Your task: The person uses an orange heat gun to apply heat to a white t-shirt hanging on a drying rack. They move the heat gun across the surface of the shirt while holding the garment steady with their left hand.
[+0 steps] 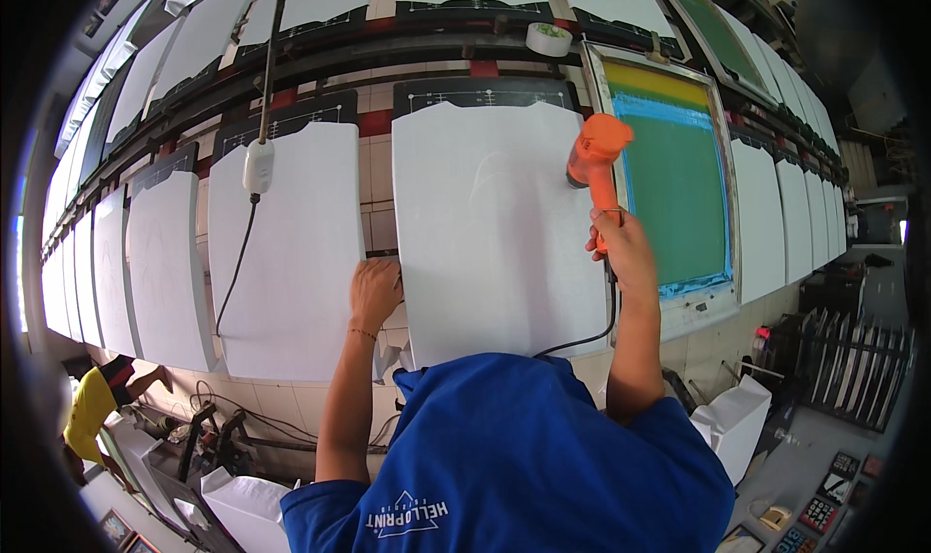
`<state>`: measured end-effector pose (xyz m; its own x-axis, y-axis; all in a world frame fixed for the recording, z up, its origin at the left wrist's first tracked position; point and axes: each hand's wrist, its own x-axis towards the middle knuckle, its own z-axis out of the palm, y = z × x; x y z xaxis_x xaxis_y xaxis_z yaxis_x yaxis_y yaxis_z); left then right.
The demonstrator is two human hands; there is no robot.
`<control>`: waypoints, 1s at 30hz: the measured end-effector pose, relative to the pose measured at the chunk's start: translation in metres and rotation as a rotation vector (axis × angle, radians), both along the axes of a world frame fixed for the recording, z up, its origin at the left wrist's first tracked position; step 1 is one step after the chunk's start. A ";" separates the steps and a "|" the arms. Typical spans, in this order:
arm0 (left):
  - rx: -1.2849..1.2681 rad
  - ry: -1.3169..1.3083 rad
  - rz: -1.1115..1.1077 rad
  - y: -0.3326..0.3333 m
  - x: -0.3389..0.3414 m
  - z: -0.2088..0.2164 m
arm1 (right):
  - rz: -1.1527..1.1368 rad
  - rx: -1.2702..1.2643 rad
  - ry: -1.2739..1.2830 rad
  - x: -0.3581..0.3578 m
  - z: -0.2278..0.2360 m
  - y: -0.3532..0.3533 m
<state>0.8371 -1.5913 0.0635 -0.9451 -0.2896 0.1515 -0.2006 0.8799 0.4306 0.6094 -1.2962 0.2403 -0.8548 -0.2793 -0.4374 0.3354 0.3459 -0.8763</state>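
Note:
My right hand [621, 248] is wrapped round the handle of an orange heat gun [603, 160]. The gun is raised over the right edge of a white T-shirt [485, 233] stretched flat on a printing board. Its dark nozzle points left and down, toward the cloth. From the handle a black cord hangs and curves back toward my body. At the shirt's left edge is my left hand [376, 291], its fingers curled and closed by the board's side. What those fingers hold, if anything, is hidden.
A framed green printing screen [674, 185] lies just right of the shirt. More white shirts [286, 243] on boards run along both sides. A white plug socket [258, 167] dangles at left. A tape roll [549, 39] rests on the far rail. Another person in yellow [89, 412] is at lower left.

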 end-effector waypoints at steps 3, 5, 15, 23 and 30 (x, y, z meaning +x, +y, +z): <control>-0.002 0.012 0.003 0.001 0.000 0.001 | 0.058 -0.075 -0.099 0.004 0.005 0.003; -0.007 0.018 0.002 0.002 0.000 0.001 | 0.089 -0.153 -0.208 0.004 0.006 0.010; 0.000 -0.008 0.005 0.001 0.000 0.004 | 0.071 -0.066 -0.158 0.012 0.011 0.021; 0.007 0.033 0.001 0.002 -0.001 0.004 | 0.069 -0.048 -0.154 0.013 0.011 0.037; -0.014 -0.003 -0.021 0.002 -0.002 0.006 | 0.011 -0.005 -0.143 0.039 0.018 0.049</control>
<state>0.8354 -1.5898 0.0691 -0.9514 -0.2675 0.1522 -0.1835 0.8900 0.4174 0.6480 -1.2474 0.2582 -0.7807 -0.2907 -0.5532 0.4533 0.3458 -0.8215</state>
